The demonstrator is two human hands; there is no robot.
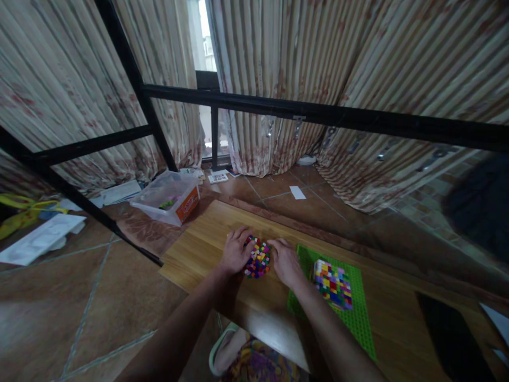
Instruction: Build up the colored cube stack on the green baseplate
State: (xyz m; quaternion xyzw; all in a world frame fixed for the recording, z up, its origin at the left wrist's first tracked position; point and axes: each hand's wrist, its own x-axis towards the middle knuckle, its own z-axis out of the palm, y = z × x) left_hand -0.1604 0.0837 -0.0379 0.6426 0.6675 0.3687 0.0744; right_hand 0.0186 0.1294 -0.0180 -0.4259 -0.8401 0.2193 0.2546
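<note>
Basically, the multicolored brick cluster (pixel 257 258) is pinched between left hand (pixel 236 250) and right hand (pixel 287 261), steadied on the wooden table (pixel 207 249).

Striped curtains (pixel 338 63), black metal frame (pixel 318 114), brown tiled floor (pixel 71 297), wooden table (pixel 207 249).

Wooden counter (pixel 207 249) stands on a brown tiled floor (pixel 59 313). Clear plastic box (pixel 167 197) w/ an orange label sits on the floor just off the counter's far left corner, a few small pieces inside. White papers (pixel 40 239) lie on the floor at left, near sth yellow (pixel 19 212) at the edge. Striped curtains (pixel 338 69) hang behind black metal bars (pixel 318 114); a white slip (pixel 297 192) lies below them. Dark flat slab (pixel 449 334) rests on the counter's right end.
</note>
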